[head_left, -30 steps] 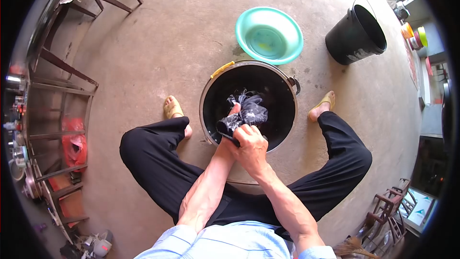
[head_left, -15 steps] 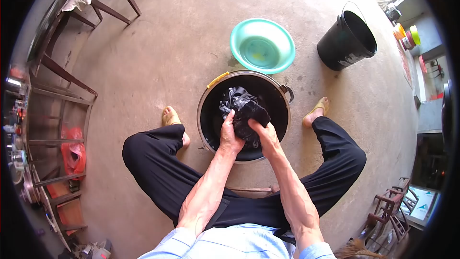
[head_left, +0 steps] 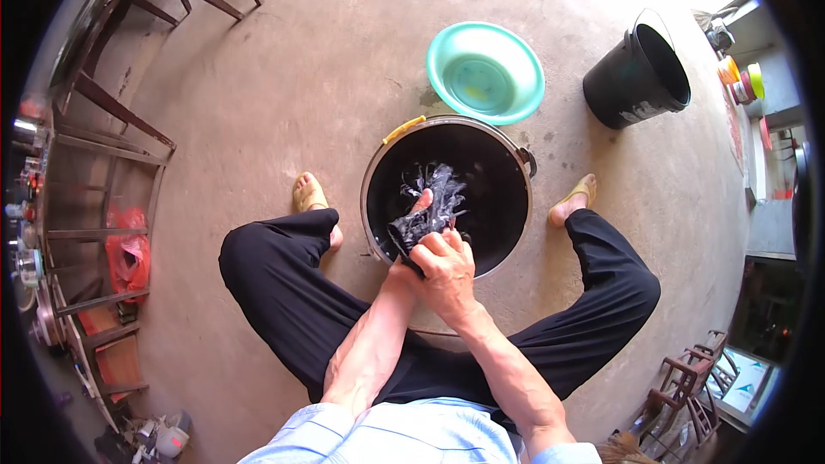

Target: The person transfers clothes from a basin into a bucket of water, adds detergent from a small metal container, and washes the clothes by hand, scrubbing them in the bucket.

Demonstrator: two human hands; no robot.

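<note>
A dark wet cloth (head_left: pixel 440 193) streaked with white suds is bunched up over the mouth of a large black bucket (head_left: pixel 503 202) between my feet. My right hand (head_left: pixel 447 259) is closed, its fingers curled tightly on the near end of the cloth. Beneath it, my left hand (head_left: pixel 404 273) grips the same cloth from the left; the fabric and the right hand hide most of it. One left digit pokes up amid the suds. I cannot make out what lies deep in the bucket.
A green basin (head_left: pixel 485 73) stands just beyond the bucket, and another black bucket (head_left: pixel 632 77) with a wire handle is at the far right. Dark wooden furniture (head_left: pixel 120 120) lines the left side. Small wooden chairs (head_left: pixel 687 378) are at the lower right.
My right hand has swung left across the left one and taken the near end of the cloth. The cloth has been pulled nearer and its sudsy side now faces up.
</note>
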